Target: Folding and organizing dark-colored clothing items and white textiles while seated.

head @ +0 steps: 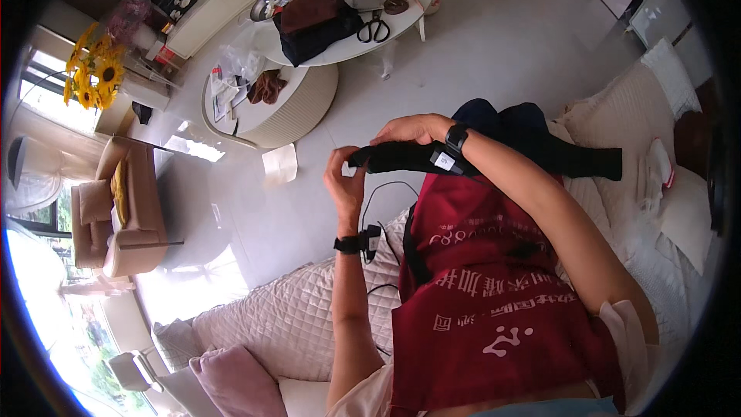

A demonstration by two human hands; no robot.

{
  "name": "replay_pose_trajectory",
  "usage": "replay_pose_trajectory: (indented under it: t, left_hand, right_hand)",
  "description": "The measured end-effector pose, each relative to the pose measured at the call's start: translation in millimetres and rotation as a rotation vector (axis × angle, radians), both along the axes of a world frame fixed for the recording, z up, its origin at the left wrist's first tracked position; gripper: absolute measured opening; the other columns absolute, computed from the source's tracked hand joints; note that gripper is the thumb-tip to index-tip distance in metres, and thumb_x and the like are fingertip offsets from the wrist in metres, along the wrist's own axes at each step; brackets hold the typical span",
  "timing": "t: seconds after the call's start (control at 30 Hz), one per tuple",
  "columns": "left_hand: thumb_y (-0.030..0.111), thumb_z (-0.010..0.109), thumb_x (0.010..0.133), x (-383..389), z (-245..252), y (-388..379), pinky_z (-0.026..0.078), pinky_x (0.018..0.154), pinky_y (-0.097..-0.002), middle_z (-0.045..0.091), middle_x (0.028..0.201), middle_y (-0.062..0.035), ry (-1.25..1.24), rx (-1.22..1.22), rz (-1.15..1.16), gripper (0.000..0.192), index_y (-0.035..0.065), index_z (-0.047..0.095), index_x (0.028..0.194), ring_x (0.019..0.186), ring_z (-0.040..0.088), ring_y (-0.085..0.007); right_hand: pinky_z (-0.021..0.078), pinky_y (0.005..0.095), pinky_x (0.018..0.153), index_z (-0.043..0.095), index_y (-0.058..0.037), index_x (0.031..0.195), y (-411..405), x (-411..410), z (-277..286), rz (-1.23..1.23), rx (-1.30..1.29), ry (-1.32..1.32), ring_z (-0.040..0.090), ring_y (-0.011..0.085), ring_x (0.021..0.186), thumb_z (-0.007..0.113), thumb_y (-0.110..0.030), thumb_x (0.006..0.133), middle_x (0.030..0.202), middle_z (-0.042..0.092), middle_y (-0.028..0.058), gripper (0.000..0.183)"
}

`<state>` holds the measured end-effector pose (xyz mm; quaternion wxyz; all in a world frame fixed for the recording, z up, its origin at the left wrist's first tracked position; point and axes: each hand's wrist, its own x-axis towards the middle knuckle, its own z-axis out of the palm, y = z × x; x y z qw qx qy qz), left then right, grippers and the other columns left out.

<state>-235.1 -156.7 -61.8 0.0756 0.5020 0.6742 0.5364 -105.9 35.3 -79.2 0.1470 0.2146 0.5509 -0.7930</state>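
Note:
A black and navy garment [521,133] lies across my lap, and a narrow cuffed part [605,163] of it stretches out to the right over the sofa. My left hand [345,182] pinches the left end of a black strip of this cloth [396,157] between thumb and fingers. Beside those fingers shows a small white patch that I cannot identify. Over the upper edge of the same strip, my right hand [414,127] grips the cloth, its fingertips partly hidden. Each wrist wears a black strap with a small device and cable.
A red apron [486,295] bearing writing covers my front. I am at a quilted sofa [289,313]. Ahead, a white oval table [405,17] carries black-handled scissors [374,29], folded dark cloth [315,17] and a rolled tape [396,4]. Paper [280,163] lies on the floor.

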Motion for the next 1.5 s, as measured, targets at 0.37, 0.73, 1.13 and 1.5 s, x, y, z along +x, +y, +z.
replay_pose_trajectory:
  t: [0.37,0.73,1.13,1.5]
  left_hand:
    - [0.003,0.075,0.092,20.0,8.0,-27.0,0.047,0.075,-0.0209,0.067,0.090,0.0012,-0.641,0.005,-0.059,0.014,-0.0019,0.067,0.102,0.082,0.058,-0.0050]
    - [0.007,0.079,0.089,-9.8,-1.4,-2.2,0.049,0.075,-0.0224,0.067,0.090,-0.0005,-0.542,-0.073,-0.014,0.024,-0.0030,0.064,0.106,0.082,0.060,-0.0065]
    - [0.020,0.070,0.098,-31.6,-12.5,-1.5,0.048,0.075,-0.0247,0.067,0.092,-0.0002,-0.785,-0.238,-0.310,0.020,0.0016,0.064,0.101,0.085,0.059,-0.0071]
    - [0.016,0.073,0.096,-27.7,-39.8,7.5,0.038,0.067,-0.0227,0.054,0.082,0.0050,-0.739,-0.158,-0.243,0.019,0.0056,0.057,0.093,0.075,0.046,-0.0050]
  right_hand:
    - [0.0536,0.0266,0.078,0.070,0.0007,0.119,-17.3,-8.0,13.1,-0.071,0.307,0.182,0.067,0.0117,0.087,0.077,-0.027,0.092,0.102,0.074,0.0071,0.040]
    - [0.0517,0.0270,0.079,0.072,-0.0016,0.122,-27.8,-15.8,30.3,-0.199,0.497,0.199,0.064,0.0101,0.086,0.070,-0.026,0.097,0.099,0.075,0.0058,0.035]
    - [0.0536,0.0316,0.078,0.070,0.0028,0.117,-16.6,4.3,34.8,0.016,0.691,0.325,0.068,0.0165,0.086,0.079,-0.027,0.087,0.099,0.075,0.0104,0.043]
    - [0.0551,0.0372,0.079,0.071,0.0011,0.103,-9.8,33.1,20.6,-0.095,0.964,0.246,0.072,0.0240,0.090,0.077,-0.027,0.088,0.096,0.075,0.0133,0.032]
